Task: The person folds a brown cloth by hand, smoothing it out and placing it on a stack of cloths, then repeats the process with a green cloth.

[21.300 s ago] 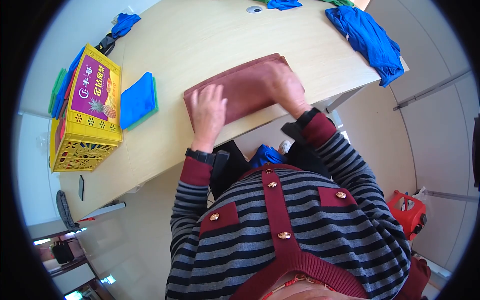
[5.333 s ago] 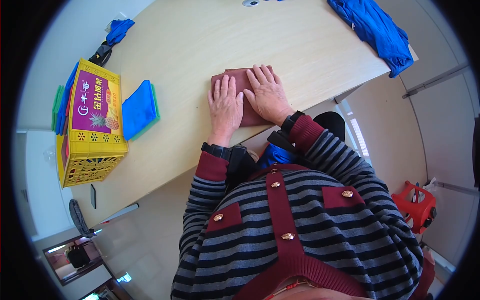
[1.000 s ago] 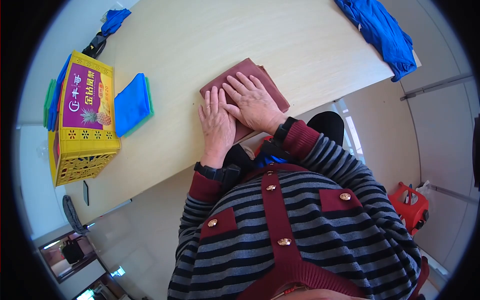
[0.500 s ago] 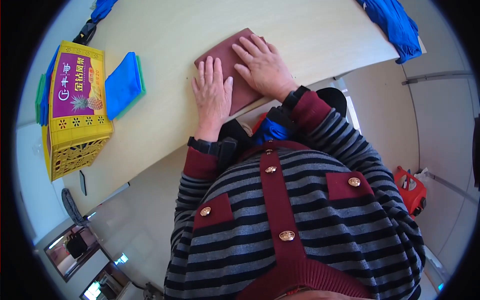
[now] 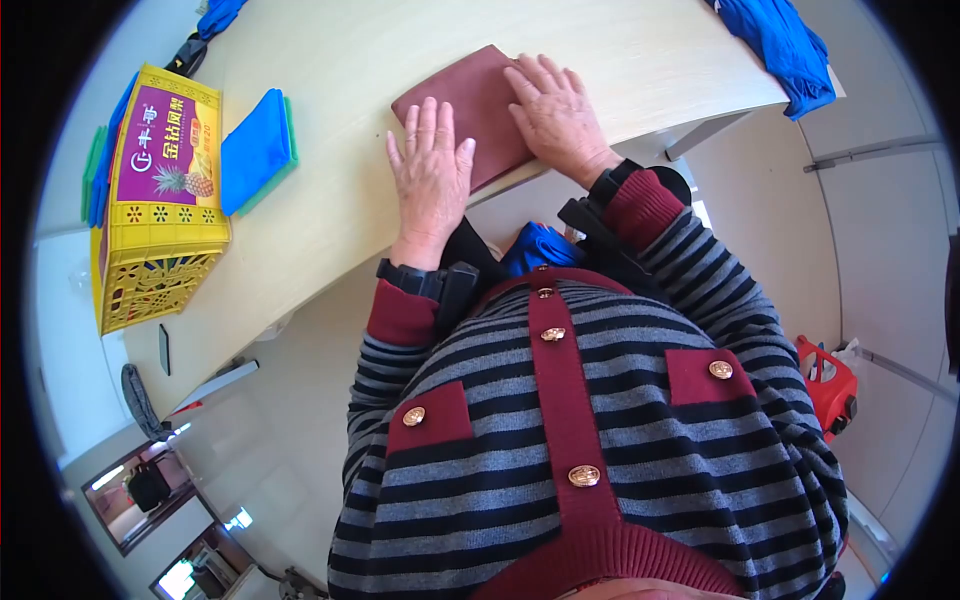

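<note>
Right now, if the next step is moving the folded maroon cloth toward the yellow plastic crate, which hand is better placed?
Probably the left hand: it sits nearer the yellow plastic crate, at that side of the folded maroon cloth. The right hand is at the opposite side.

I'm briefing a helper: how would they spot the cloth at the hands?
At the near edge of the pale table, look between the left hand and right hand. The folded cloth there is plain reddish-brown, unlike the blue-and-green bundle beside the yellow crate.
</note>
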`<state>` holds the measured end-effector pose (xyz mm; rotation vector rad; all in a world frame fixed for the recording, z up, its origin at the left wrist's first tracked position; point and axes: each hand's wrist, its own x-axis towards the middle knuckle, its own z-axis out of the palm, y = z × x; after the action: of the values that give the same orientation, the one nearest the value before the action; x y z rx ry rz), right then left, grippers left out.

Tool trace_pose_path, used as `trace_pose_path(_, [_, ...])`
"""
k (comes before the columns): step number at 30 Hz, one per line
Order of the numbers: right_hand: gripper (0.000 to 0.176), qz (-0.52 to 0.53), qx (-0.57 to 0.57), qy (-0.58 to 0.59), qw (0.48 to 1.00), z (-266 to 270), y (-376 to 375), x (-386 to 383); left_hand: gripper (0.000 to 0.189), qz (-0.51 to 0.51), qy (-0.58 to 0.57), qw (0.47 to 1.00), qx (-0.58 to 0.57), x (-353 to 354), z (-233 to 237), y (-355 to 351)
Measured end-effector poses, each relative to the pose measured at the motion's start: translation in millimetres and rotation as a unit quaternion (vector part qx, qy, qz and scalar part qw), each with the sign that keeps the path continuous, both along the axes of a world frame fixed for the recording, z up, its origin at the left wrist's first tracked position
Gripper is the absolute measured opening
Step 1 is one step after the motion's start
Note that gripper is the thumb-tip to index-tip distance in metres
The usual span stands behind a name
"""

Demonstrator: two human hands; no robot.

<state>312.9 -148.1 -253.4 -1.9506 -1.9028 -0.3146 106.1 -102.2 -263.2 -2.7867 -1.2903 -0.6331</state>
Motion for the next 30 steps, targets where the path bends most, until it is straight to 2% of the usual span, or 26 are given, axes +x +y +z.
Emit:
trace_pose_path(1, [0.054,-0.001,0.003,0.001,1.000,1.2,1.8,-5.9,0.061,-0.008,-0.001,1.000,0.001,2.9,-0.9,-4.1])
trace_pose_path(3, [0.054,0.106,0.016,0.092,0.990,3.6,13.3,-23.8,0.062,-0.016,-0.004,1.000,0.009,8.6,-1.3,-10.6])
trace_pose_path(6, [0.055,0.152,-0.011,0.126,0.980,4.9,19.6,-51.0,0.062,-0.018,-0.011,1.000,-0.016,15.8,-0.4,-16.2])
trace_pose_path(11, [0.061,0.162,-0.042,0.090,0.982,-4.5,33.4,-49.1,0.064,-0.010,-0.005,1.000,-0.011,16.4,-3.2,-13.4])
trace_pose_path(14, [0.060,0.132,-0.029,0.046,0.990,-12.4,37.8,-36.0,0.066,-0.004,0.032,0.999,-0.014,14.8,-6.2,-11.1])
trace_pose_path(23, [0.058,0.030,-0.039,0.072,0.996,-11.6,44.7,-15.1,0.064,-0.011,0.027,1.000,-0.011,12.1,-4.4,-12.4])
trace_pose_path(27, [0.058,0.012,-0.055,0.070,0.996,-7.5,43.9,-12.1,0.063,-0.020,0.001,1.000,-0.009,10.0,-5.8,-13.0])
trace_pose_path(30, [0.058,0.020,-0.064,0.063,0.996,-7.9,44.2,-12.7,0.055,-0.067,-0.075,0.995,-0.018,-2.6,-3.8,-16.9])
